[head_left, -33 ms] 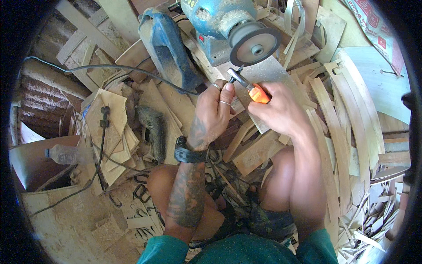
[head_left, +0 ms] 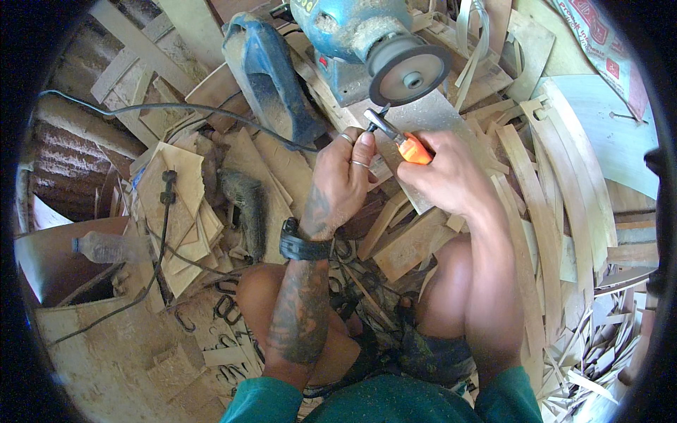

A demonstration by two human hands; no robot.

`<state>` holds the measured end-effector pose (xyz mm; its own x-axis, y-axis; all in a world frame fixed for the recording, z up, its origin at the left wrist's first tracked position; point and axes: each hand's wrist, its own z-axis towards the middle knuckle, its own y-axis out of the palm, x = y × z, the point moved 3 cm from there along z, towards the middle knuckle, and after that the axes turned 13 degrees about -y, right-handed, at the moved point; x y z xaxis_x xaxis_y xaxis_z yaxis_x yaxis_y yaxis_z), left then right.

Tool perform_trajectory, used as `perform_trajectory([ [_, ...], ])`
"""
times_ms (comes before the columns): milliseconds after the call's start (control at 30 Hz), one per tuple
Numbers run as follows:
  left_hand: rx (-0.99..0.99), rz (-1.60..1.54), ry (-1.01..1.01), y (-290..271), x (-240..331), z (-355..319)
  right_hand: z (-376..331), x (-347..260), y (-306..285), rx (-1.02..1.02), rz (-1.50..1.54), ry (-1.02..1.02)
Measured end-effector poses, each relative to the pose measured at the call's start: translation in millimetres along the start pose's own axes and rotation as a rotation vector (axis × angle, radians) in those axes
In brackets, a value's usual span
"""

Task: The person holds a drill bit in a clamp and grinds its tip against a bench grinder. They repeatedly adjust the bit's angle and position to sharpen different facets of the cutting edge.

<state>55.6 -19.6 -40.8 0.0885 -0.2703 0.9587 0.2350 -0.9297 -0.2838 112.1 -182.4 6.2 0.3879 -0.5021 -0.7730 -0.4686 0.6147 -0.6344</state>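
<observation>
My right hand (head_left: pixel 451 178) is closed round the orange handles of a pair of pliers (head_left: pixel 414 149), with their metal jaws pointing up and to the left. Between the thumb and fingers of my left hand (head_left: pixel 342 180) a small dark metal piece (head_left: pixel 372 127) is pinched, and it meets the jaws of the pliers. A dark tip shows on the far side of the jaws; the rest of the piece is hidden by fingers and tool. Just beyond both hands is the round wheel (head_left: pixel 409 76) of a blue bench grinder (head_left: pixel 345 28), apart from the pliers.
A dusty blue machine guard (head_left: pixel 268 77) stands left of the grinder. Black cables (head_left: pixel 161 247) cross the left side, near stacked thin wood pieces (head_left: pixel 185 211) and a plastic bottle (head_left: pixel 111 248). Curved wood strips (head_left: pixel 543 204) lie at right. Dark metal clamps (head_left: pixel 227 307) lie by my left knee.
</observation>
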Motion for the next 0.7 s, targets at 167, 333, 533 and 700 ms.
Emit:
perform_trajectory([
  [167, 0.024, 0.032, 0.005, -2.0, 1.9, 1.1, 3.4, -3.6, 4.0, 0.041, 0.016, 0.018],
  [333, 0.083, 0.113, 0.034, -2.4, 4.6, 1.2, 1.4, -5.0, 4.2, 0.074, 0.052, 0.017],
  [533, 0.139, 0.179, 0.066, -1.7, 3.4, 2.2, 3.3, -3.1, 5.9, 0.082, 0.043, 0.002],
  [700, 0.158, 0.210, 0.066, -1.4, 1.9, 1.5, 3.1, -0.8, 6.3, 0.088, 0.032, -0.010],
])
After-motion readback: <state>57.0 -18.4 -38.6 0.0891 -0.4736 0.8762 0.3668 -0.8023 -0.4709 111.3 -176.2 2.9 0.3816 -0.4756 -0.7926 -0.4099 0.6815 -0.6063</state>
